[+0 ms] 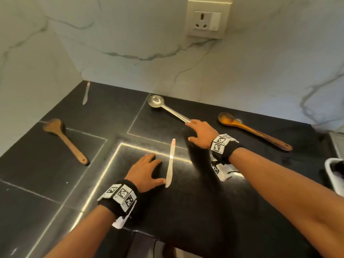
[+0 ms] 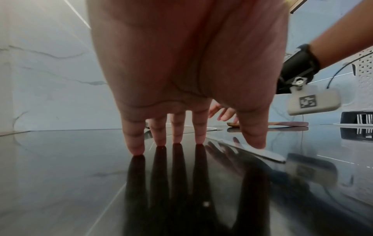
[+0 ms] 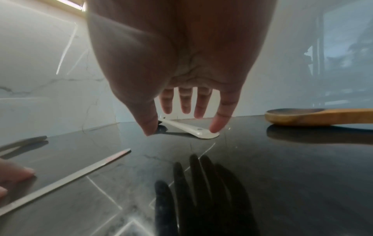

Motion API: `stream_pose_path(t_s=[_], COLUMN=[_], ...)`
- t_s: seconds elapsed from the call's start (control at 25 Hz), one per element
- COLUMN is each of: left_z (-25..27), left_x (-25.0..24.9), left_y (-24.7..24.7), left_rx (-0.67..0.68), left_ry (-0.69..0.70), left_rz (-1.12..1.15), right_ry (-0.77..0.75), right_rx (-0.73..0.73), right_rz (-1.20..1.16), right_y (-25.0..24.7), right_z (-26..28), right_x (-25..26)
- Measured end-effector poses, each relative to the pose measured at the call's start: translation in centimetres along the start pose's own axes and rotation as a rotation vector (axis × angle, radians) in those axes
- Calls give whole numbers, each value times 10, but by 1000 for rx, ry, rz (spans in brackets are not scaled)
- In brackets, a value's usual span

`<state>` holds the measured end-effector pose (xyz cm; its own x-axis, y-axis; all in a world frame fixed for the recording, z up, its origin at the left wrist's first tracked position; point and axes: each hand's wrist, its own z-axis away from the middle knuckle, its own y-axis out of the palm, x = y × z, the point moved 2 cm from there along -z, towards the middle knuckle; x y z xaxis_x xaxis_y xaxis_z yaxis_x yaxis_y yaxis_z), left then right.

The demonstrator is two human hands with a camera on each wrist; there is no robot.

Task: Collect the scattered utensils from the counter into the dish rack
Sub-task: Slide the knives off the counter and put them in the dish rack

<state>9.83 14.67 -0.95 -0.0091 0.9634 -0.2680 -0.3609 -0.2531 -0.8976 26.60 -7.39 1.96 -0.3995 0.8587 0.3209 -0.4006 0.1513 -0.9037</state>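
Across the glossy black stone worktop, set into a corner of white veined marble walls, five utensils lie scattered and apart. A white perforated dish rack stands at the right end, mostly out of the head view. At the far right lies a light wooden spoon, bowl toward the wall; at the left a darker wooden spatula. A long steel ladle runs from its round bowl near the back wall diagonally toward the middle. A slim steel table knife lies in the centre, and a second small steel knife sits in the back left corner. A cream wall socket is mounted above.

The right hand reaches over the ladle's handle end with fingers spread and nearly straight; one fingertip touches the flat handle tip, the thumb hangs just beside it, nothing gripped (the wrist view shows this plainly). The left hand is flat and splayed, four fingertips pressed on the bare worktop, thumb tip resting on the central knife's blade end.
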Motion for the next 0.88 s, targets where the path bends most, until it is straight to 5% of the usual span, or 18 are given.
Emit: stream_pose_path(t_s=[0.12, 0.48, 0.88], left_z=[2, 2, 0], left_x=[4, 1, -1], left_y=[6, 4, 1], left_rx=[7, 13, 38], left_ry=[29, 30, 40], left_rz=[-40, -41, -35], right_ry=[-43, -295, -244], right_rx=[-58, 174, 329], right_rz=[-54, 142, 420], right_y=[14, 26, 1], right_z=[-26, -22, 27], right_x=[24, 45, -6])
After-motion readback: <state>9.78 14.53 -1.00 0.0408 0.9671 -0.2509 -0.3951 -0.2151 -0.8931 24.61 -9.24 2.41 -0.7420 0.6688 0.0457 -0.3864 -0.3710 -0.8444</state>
